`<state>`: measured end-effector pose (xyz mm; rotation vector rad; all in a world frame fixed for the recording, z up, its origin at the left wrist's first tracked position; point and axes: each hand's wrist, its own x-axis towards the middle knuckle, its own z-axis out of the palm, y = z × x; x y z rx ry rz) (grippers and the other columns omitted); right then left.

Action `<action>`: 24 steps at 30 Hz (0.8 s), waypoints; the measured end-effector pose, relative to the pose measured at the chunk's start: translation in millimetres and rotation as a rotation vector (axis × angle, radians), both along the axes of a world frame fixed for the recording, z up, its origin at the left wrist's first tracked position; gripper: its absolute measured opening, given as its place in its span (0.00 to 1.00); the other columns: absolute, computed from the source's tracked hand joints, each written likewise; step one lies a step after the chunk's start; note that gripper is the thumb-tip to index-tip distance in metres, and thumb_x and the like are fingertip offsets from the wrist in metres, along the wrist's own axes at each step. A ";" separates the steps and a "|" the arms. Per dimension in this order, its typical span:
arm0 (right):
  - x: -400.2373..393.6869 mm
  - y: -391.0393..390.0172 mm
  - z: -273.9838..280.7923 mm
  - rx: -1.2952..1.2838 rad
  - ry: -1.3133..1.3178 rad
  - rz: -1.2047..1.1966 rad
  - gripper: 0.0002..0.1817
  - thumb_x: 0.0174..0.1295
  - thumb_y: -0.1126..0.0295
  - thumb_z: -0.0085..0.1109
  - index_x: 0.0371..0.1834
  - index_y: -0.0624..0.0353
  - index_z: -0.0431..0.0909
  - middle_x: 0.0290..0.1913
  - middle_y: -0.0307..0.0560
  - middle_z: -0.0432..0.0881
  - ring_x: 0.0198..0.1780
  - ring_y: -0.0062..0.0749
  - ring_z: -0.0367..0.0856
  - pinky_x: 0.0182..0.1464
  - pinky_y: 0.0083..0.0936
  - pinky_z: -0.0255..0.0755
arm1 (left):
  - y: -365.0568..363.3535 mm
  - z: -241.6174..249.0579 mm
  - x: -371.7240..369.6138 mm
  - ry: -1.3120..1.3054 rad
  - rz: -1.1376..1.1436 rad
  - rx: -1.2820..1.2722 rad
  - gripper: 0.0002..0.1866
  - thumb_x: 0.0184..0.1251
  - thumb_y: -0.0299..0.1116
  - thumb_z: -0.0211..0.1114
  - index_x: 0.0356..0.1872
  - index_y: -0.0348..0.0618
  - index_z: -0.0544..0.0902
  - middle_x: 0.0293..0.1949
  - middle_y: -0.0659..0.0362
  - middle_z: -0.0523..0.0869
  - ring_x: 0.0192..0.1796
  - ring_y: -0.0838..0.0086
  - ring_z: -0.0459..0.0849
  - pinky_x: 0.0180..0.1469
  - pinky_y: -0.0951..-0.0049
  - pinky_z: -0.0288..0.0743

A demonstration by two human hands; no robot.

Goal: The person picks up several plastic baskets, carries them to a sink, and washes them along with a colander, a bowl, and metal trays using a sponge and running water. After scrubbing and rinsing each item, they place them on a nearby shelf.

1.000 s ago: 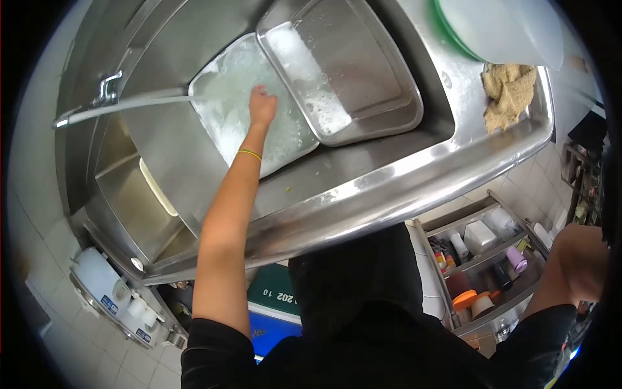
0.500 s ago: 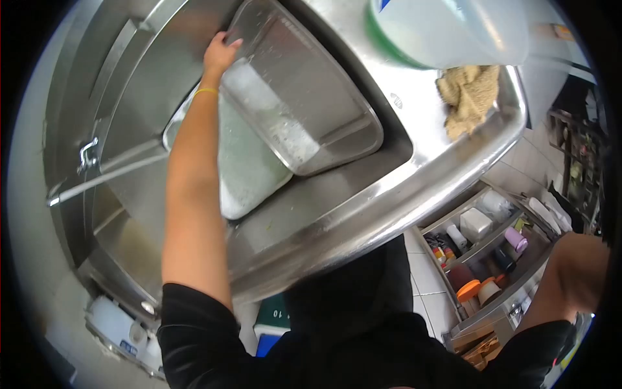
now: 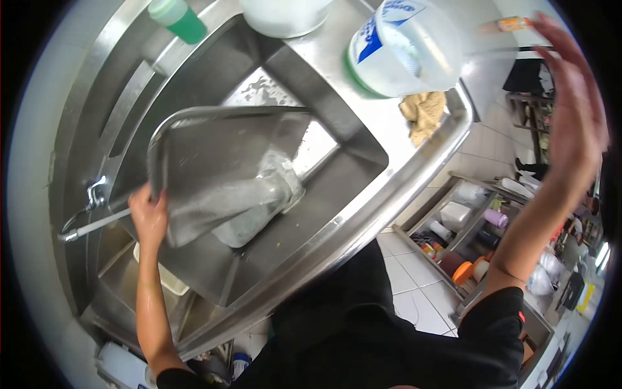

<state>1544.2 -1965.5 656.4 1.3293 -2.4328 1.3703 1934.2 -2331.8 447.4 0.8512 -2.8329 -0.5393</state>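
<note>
My left hand [image 3: 149, 211] grips the left edge of a deep metal pan [image 3: 214, 139], which sits tilted and blurred inside the steel sink [image 3: 350, 162]. Its wet inner side faces me. Below it, a pale, wet-looking flat piece [image 3: 249, 223] lies on the sink floor, partly covered by the pan. My right hand [image 3: 576, 110] is raised at the far right, clear of the sink. Its fingers are stretched out and smeared by motion, close to an orange-labelled item [image 3: 513, 24] in this view.
A translucent bucket [image 3: 405, 58] with green liquid stands on the steel ledge beside a tan cloth [image 3: 424, 113]. Behind the sink are a green-filled container [image 3: 181, 19] and a white tub [image 3: 285, 16]. A tap [image 3: 97, 188] juts out at left. An open drawer [image 3: 476, 227] sits lower right.
The pan has shifted left and tilted, with my left hand now lower on its edge. My right hand has risen into view with fingers extended. The view has turned, showing more of the sink's back.
</note>
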 end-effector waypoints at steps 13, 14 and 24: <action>-36.7 -29.0 -85.6 0.238 0.356 -0.258 0.13 0.55 0.75 0.61 0.45 0.55 0.81 0.48 0.40 0.81 0.45 0.30 0.79 0.44 0.25 0.72 | 12.6 -165.1 176.0 0.293 0.858 0.745 0.12 0.53 0.15 0.57 0.40 0.36 0.79 0.31 0.62 0.83 0.31 0.79 0.79 0.37 0.79 0.72; -37.3 -27.7 -84.9 0.231 0.352 -0.249 0.13 0.55 0.75 0.61 0.45 0.55 0.81 0.48 0.40 0.81 0.45 0.30 0.79 0.44 0.25 0.72 | 9.5 -191.6 190.1 0.190 0.811 0.750 0.11 0.54 0.16 0.57 0.40 0.36 0.79 0.30 0.63 0.82 0.31 0.79 0.78 0.36 0.80 0.72; -45.9 49.9 -67.5 0.084 0.298 -0.324 0.11 0.55 0.78 0.58 0.42 0.62 0.81 0.49 0.46 0.81 0.47 0.29 0.77 0.45 0.22 0.70 | 85.3 60.2 -143.3 0.497 0.014 0.463 0.11 0.62 0.17 0.53 0.44 0.33 0.78 0.42 0.55 0.81 0.49 0.71 0.79 0.55 0.73 0.71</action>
